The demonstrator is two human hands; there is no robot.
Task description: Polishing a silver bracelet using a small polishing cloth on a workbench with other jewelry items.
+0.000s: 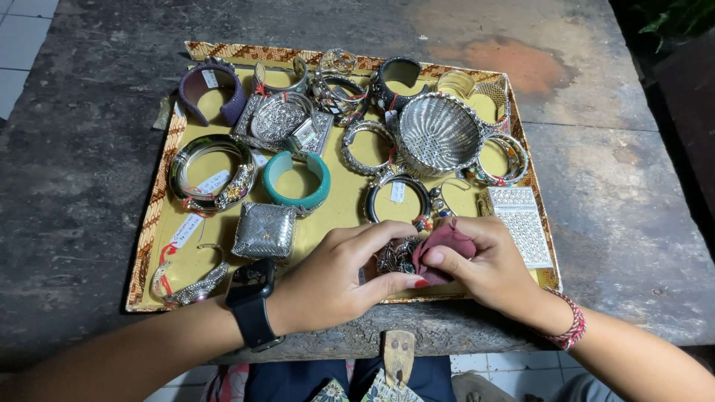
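Note:
My left hand [335, 279] holds a dark ornate silver bracelet [395, 255] by its edge over the front of a yellow tray [339, 205]. My right hand [488, 264] pinches a small maroon cloth [447, 242] and presses it against that bracelet. A black watch sits on my left wrist and a red woven band on my right. The bracelet is mostly hidden by both hands.
The tray, with a patterned brown border, lies on a dark worn wooden table [89, 149]. It holds several bangles, among them a teal one [298, 179] and a purple cuff [212, 93], a silver mesh bowl [438, 134], a small woven silver box [264, 231] and a studded case [523, 223].

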